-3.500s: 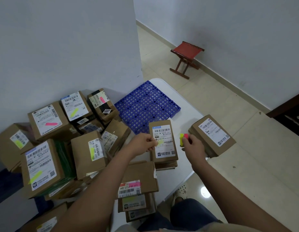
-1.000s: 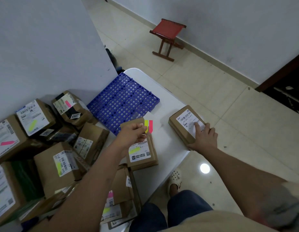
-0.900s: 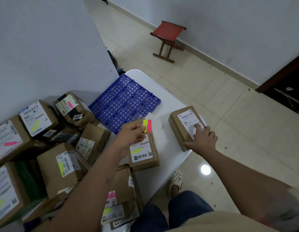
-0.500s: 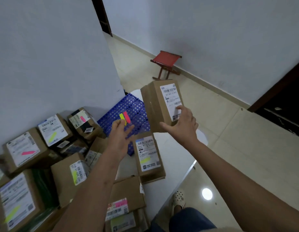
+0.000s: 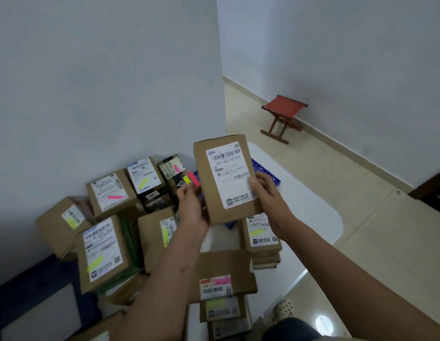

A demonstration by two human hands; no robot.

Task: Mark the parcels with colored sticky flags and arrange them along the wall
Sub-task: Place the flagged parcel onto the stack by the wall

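The parcel (image 5: pixel 228 179), unflagged, sits at centre frame, raised above the table (image 5: pixel 310 212). We hold it in both hands: right hand (image 5: pixel 264 193) gripping its lower right edge, left hand (image 5: pixel 190 205) bracing the left edge while pinching the sticky flags (image 5: pixel 191 178). We judge one flag should go flat on the white label (image 5: pixel 230 174). Flagged parcels (image 5: pixel 108 193) line the wall at left.

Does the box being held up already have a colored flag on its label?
No, the held box has a plain white label, while the flags are pinched in the left hand.
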